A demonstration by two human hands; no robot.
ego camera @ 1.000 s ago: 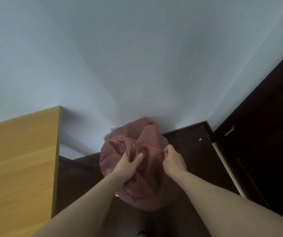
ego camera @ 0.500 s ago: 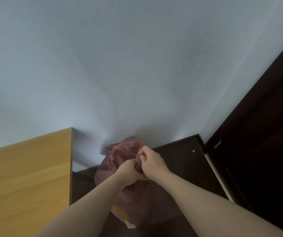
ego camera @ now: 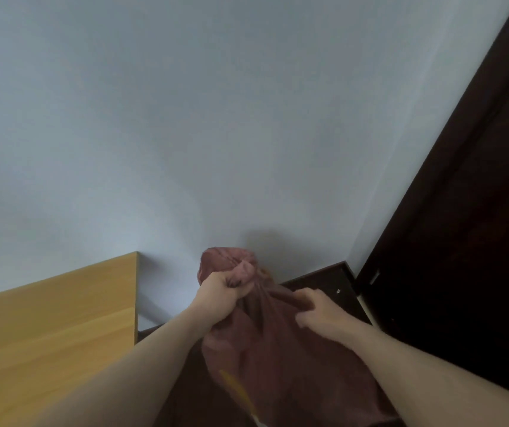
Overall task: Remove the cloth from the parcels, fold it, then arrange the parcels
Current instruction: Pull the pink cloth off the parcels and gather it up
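A dusty-red cloth (ego camera: 280,343) hangs bunched in mid-frame, gathered into a bundle between the person's two hands and held in front of the pale wall (ego camera: 216,118). Its upper part bulges above the fists as a rounded puff; its lower part drapes down toward the bottom edge of the view, with deep folds running from the gathered neck. A yellow-orange patch (ego camera: 234,386) — possibly a parcel, though the view does not settle it — shows through or beneath the cloth at its lower left. The left hand (ego camera: 216,298) grips the neck of the bundle, its fingers curled tightly round a thick twist of fabric. The right hand (ego camera: 319,309) sits just beside it to the right, its grip pinching a taut strand of the cloth that stretches between the two hands. Both bare forearms enter from the lower corners and converge on the bundle. Behind and below the cloth lies a dark brown surface (ego camera: 324,278) — whether it is a tabletop or another piece of furniture cannot be told. To the left stands a light wooden panel (ego camera: 53,328). To the right rises a dark door (ego camera: 462,241), bounding the wall.
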